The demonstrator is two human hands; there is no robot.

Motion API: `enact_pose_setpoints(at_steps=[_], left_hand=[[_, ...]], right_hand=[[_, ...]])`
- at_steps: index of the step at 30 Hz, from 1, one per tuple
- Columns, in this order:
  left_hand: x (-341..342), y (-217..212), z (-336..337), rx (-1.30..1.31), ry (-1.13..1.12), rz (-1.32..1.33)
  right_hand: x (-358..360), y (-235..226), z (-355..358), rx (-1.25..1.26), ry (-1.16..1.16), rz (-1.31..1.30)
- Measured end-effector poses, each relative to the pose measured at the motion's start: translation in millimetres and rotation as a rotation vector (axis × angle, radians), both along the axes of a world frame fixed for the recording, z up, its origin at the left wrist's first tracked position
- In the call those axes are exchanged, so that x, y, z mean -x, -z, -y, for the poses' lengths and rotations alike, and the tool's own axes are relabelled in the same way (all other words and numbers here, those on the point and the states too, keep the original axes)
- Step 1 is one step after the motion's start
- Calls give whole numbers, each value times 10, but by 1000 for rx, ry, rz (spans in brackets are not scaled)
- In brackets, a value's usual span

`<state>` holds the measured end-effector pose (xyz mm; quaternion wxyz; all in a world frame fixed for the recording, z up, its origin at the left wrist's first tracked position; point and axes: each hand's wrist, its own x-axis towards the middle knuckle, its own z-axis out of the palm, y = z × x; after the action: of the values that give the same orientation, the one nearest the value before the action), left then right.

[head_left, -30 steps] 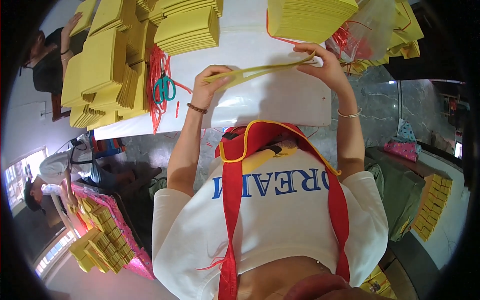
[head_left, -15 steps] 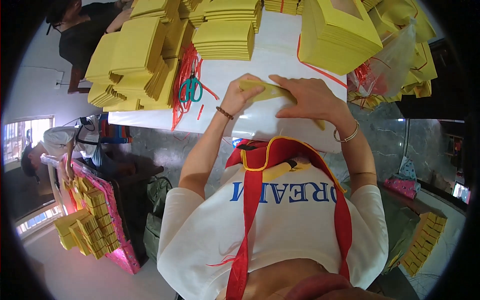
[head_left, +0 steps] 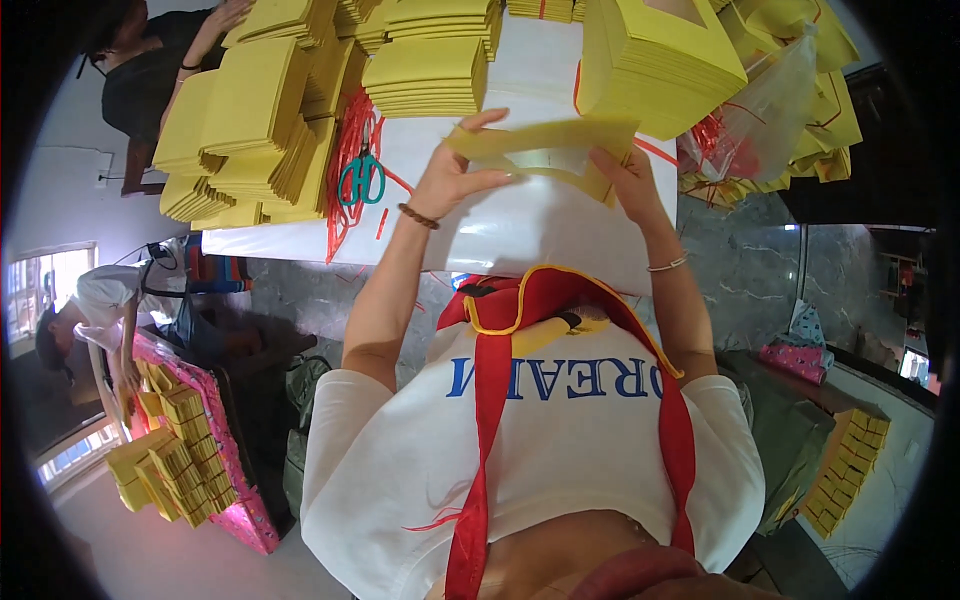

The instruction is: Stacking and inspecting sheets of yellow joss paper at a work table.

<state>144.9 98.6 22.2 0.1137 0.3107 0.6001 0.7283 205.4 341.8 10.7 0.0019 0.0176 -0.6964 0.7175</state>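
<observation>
Over the white table, both of my hands stretch out a yellow paper piece (head_left: 575, 132) with a pale window in its middle. My left hand (head_left: 452, 178) grips its left end between thumb and fingers. At the right end, my right hand (head_left: 632, 188) pinches the paper with the thumb on the near face; some of its fingers are hidden behind the sheet. Beyond the paper stand a stack of folded yellow paper (head_left: 425, 82) and, to its right, a tall block of yellow sheets (head_left: 660, 75).
Teal-handled scissors (head_left: 361, 182) lie on red strips (head_left: 343, 205), beside piled yellow paper (head_left: 255, 100) on the left. A clear plastic bag (head_left: 765, 125) holds red strips at the right. One person (head_left: 150, 75) works far left; another (head_left: 110, 290) handles yellow bundles (head_left: 180, 450).
The paper has opened out from a narrow folded shape into a wide piece with its window showing. My right hand has turned from lying over it to pinching its right end.
</observation>
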Motion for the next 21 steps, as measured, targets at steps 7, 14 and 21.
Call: enact_pose_setpoints(at_steps=[7,14,21], left_hand=[[31,325,-168,60,-40,230],[14,355,-270,39,-78,172],[-47,420,-319,-6,-124,159]], right_hand=[[-45,388,-42,326,228,30],[-43,365,-114,259,127,23],[-75,381,-125,228,87,20]])
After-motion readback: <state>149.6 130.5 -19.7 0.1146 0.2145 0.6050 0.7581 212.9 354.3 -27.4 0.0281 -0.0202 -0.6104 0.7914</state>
